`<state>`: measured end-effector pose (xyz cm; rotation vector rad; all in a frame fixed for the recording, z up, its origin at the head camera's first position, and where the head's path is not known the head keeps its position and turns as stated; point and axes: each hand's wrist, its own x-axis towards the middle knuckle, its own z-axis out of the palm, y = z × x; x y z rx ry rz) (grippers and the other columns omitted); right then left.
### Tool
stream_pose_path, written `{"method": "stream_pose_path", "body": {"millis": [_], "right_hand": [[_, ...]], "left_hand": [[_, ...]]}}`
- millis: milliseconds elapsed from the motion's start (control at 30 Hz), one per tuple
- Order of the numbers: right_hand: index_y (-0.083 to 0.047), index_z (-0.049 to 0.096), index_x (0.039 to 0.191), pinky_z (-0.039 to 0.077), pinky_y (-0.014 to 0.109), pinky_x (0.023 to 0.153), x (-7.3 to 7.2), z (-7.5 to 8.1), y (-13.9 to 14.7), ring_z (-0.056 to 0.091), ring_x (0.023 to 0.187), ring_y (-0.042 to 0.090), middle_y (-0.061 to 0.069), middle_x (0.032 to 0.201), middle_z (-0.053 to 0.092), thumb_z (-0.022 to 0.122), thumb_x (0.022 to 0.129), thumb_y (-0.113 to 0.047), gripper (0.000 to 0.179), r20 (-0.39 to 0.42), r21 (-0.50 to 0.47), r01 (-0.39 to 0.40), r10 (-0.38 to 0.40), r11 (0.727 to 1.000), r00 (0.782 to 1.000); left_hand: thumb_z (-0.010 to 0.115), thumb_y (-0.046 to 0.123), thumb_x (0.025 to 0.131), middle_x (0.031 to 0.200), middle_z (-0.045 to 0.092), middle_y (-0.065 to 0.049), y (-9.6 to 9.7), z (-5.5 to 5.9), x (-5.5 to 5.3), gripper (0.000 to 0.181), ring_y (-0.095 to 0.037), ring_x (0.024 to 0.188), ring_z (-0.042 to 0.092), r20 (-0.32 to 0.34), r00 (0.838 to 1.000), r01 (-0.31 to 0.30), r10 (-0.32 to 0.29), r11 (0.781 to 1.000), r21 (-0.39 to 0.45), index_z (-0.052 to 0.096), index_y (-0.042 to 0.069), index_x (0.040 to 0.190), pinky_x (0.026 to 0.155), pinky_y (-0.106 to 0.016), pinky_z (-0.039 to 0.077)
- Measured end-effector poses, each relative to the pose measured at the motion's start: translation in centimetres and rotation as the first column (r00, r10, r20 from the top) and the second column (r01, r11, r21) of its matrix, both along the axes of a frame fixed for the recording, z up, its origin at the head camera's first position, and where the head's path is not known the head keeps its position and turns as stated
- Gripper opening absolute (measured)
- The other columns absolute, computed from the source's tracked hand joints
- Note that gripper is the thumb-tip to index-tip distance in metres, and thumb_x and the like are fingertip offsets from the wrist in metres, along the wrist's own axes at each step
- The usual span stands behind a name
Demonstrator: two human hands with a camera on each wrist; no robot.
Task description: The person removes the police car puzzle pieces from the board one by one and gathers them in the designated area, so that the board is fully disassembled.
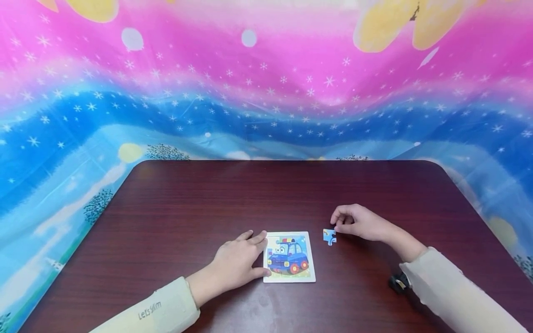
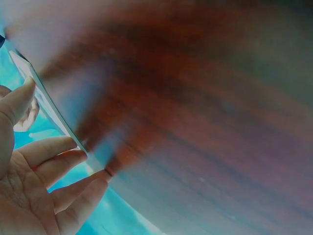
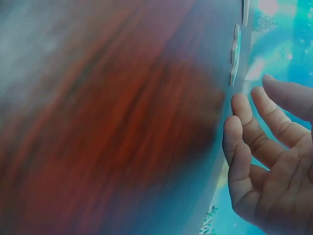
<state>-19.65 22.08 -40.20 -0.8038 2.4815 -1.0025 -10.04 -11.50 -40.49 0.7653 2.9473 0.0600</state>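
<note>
A square jigsaw puzzle (image 1: pixel 288 257) in a white frame shows a blue cartoon car with red wheels; a pale patch lies at its upper left. My left hand (image 1: pixel 235 263) rests at the frame's left side, fingers spread, with fingertips and thumb at its edge. The left wrist view has this hand (image 2: pixel 44 186) beside the thin white frame edge (image 2: pixel 51 108). To the right of the frame a loose blue puzzle piece (image 1: pixel 329 236) lies on the table. My right hand (image 1: pixel 360 223) hovers at it, fingers loosely bent. In the right wrist view a gap separates the fingertips from the piece (image 3: pixel 235 56).
The dark red wooden table (image 1: pixel 200 194) has rounded far corners. Behind and around it hangs a pink and blue snowflake-patterned cloth (image 1: pixel 266 92). A small black device (image 1: pixel 398 282) sits under the right sleeve (image 1: pixel 454 286).
</note>
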Motion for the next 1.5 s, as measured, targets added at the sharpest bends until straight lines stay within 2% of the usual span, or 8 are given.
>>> {"method": "stream_pose_path", "body": {"millis": [200, 500, 867, 1100, 1333, 1500], "right_hand": [[-0.006, 0.066, 0.103, 0.052, 0.025, 0.063, 0.2, 0.5, -2.0, 0.059, 0.071, 0.012, 0.001, 0.086, 0.065, 0.067, 0.093, -0.007, 0.01, -0.005, -0.007, -0.067, 0.067, 0.998, 0.998], [-0.011, 0.067, 0.102, 0.052, 0.024, 0.065, 0.1, 0.4, -6.1, 0.056, 0.072, 0.009, -0.003, 0.085, 0.063, 0.069, 0.092, -0.008, 0.011, -0.015, 0.034, -0.179, 0.179, 0.983, 0.984], [-0.014, 0.068, 0.112, 0.049, 0.023, 0.07, 0.3, 0.3, -9.6, 0.053, 0.078, 0.011, 0.002, 0.096, 0.061, 0.071, 0.089, -0.005, 0.025, -0.022, 0.084, -0.298, 0.301, 0.951, 0.953], [-0.018, 0.068, 0.116, 0.047, 0.023, 0.075, 0.6, 0.4, -10.6, 0.052, 0.084, 0.014, 0.0, 0.096, 0.057, 0.074, 0.087, -0.007, 0.031, -0.002, 0.171, -0.314, 0.319, 0.934, 0.948], [-0.023, 0.068, 0.117, 0.047, 0.024, 0.077, 0.7, 0.2, -11.0, 0.054, 0.088, 0.012, -0.004, 0.097, 0.057, 0.076, 0.087, -0.011, 0.033, -0.029, 0.232, -0.307, 0.322, 0.923, 0.946], [-0.026, 0.067, 0.12, 0.05, 0.025, 0.08, 0.9, 0.5, -11.2, 0.055, 0.091, 0.011, -0.005, 0.099, 0.057, 0.076, 0.087, -0.012, 0.037, -0.044, 0.264, -0.329, 0.352, 0.907, 0.935]], "left_hand": [[0.071, 0.06, 0.082, 0.148, 0.054, 0.0, 0.0, -0.1, -0.1, 0.072, -0.029, 0.133, 0.055, -0.006, 1.0, 0.0, 0.0, 1.0, -0.005, 0.062, 0.013, 0.136, 0.085, -0.047, 0.059], [0.069, 0.062, 0.083, 0.15, 0.052, 0.0, 0.1, -0.2, -0.2, 0.074, -0.029, 0.136, 0.053, 0.005, 1.0, -0.002, 0.002, 1.0, -0.018, 0.06, 0.013, 0.138, 0.087, -0.047, 0.059], [0.07, 0.06, 0.083, 0.149, 0.053, -0.001, 0.2, 0.0, -0.1, 0.073, -0.03, 0.134, 0.054, 0.014, 1.0, -0.003, 0.004, 1.0, -0.01, 0.061, 0.012, 0.137, 0.086, -0.048, 0.059], [0.07, 0.06, 0.084, 0.149, 0.053, -0.002, 0.1, -0.1, -0.1, 0.073, -0.032, 0.134, 0.054, 0.016, 1.0, 0.003, -0.003, 1.0, -0.005, 0.061, 0.011, 0.138, 0.085, -0.048, 0.059], [0.069, 0.061, 0.084, 0.149, 0.053, -0.002, -0.1, -0.4, -0.1, 0.074, -0.032, 0.134, 0.054, 0.002, 1.0, 0.015, -0.015, 1.0, -0.003, 0.06, 0.011, 0.138, 0.084, -0.045, 0.06], [0.07, 0.06, 0.084, 0.149, 0.053, -0.003, -0.1, -0.3, -0.1, 0.074, -0.032, 0.133, 0.055, -0.003, 1.0, 0.018, -0.018, 1.0, 0.002, 0.06, 0.011, 0.138, 0.084, -0.045, 0.06]]}}
